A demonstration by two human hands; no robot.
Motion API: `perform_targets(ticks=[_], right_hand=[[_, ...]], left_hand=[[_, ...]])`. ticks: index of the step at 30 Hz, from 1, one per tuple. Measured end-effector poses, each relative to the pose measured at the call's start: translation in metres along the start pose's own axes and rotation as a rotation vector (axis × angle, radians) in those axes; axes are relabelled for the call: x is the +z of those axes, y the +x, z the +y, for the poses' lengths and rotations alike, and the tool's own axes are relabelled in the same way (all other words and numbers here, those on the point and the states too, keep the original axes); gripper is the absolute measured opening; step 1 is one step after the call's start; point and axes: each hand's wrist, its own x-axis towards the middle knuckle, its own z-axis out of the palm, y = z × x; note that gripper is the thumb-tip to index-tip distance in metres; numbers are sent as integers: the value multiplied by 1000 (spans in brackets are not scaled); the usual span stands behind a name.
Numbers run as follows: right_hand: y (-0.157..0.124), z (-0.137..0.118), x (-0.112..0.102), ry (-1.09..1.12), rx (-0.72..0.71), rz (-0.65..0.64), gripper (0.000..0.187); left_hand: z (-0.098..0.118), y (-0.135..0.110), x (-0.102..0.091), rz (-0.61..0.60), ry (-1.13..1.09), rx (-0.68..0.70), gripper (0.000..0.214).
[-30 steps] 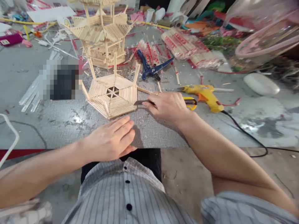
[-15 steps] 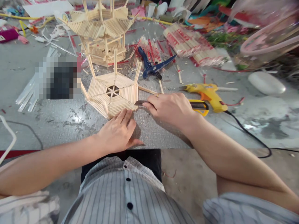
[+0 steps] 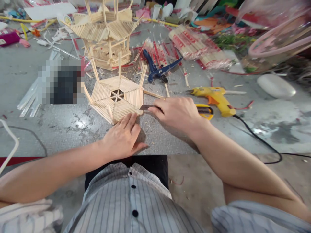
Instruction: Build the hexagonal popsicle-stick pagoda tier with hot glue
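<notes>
A flat hexagonal roof piece made of thin wooden sticks (image 3: 114,97) lies on the grey table (image 3: 73,129), with upright sticks at its corners. My left hand (image 3: 122,136) rests flat beside it, fingers stretched and touching its near edge. My right hand (image 3: 176,113) grips a yellow-handled utility knife (image 3: 205,110). The blade tip (image 3: 144,107) meets the right edge of the roof piece.
A tall wooden stick tower (image 3: 105,35) stands behind the roof piece. Blue cutters (image 3: 157,69), a yellow glue gun (image 3: 216,96) with a black cord, packs of sticks (image 3: 194,43) and clear strips (image 3: 31,97) lie around. A white oval object (image 3: 275,85) sits at right.
My left hand slid forward from the table's near edge until its fingertips reached the roof piece. My right hand stayed with the knife at the roof's right edge.
</notes>
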Motion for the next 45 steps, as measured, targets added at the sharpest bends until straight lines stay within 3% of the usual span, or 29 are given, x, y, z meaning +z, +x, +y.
perform_targets(ticks=[9,15,22,36,45], right_hand=[[-10,-7,-7,-109,0,63,43],[-13,-5,-13,-150,38,93,39],[-12,-5,-7,-159,20,48,42],[-5,-9,-19,-217,-52,-78,40],[2,-7,-24,-130,-39,-157,38]], left_hand=[[3,0,-1,34,96,8,54],[4,2,-3,-18,124,-15,52],[3,2,-2,-31,106,-11,54],[3,3,-4,-48,104,0,58],[4,5,-8,-118,141,-12,58]])
